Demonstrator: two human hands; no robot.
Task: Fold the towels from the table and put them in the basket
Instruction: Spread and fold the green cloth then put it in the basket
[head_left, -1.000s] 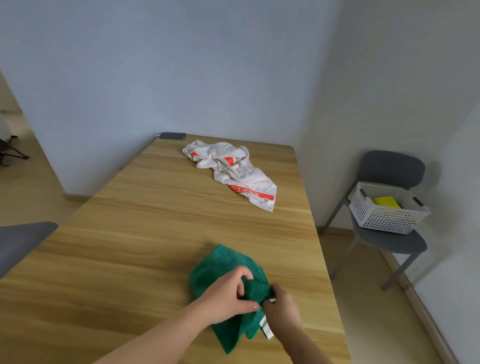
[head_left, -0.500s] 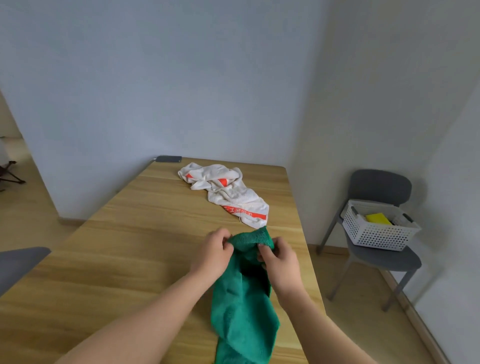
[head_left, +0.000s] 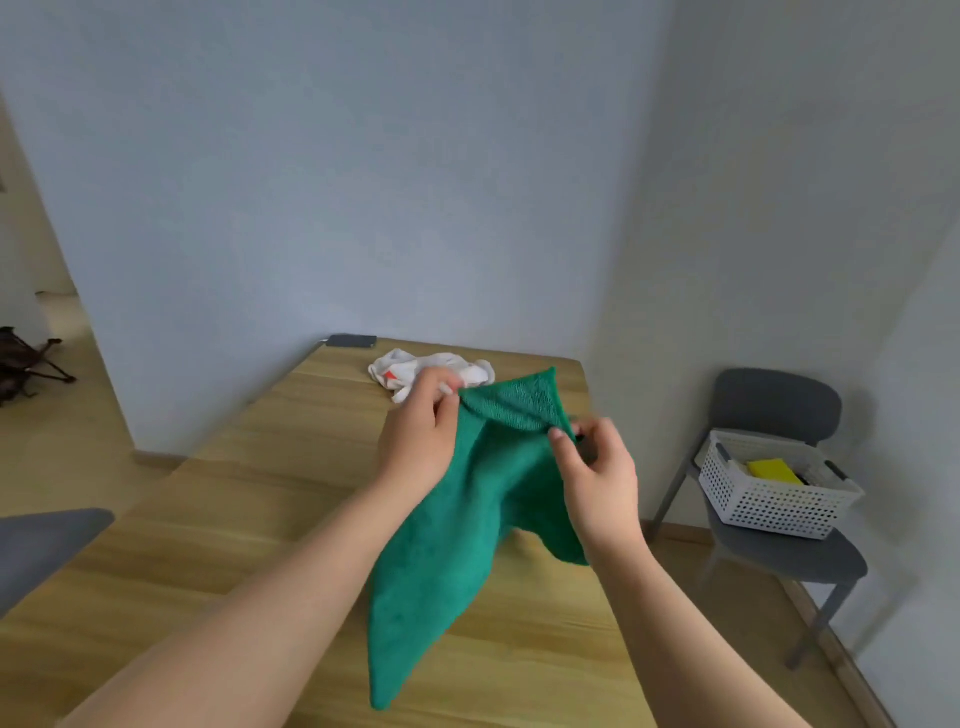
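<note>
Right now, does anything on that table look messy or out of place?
Only the white towel with red markings, crumpled in a heap at the table's far end, partly behind the left hand. The green towel hangs unfolded, its top edge pinched by that hand and the right hand. Nothing looks spilled or damaged.

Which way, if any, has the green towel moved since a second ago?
Yes, upward: the green towel lay on the table; left hand and right hand hold it raised.
</note>
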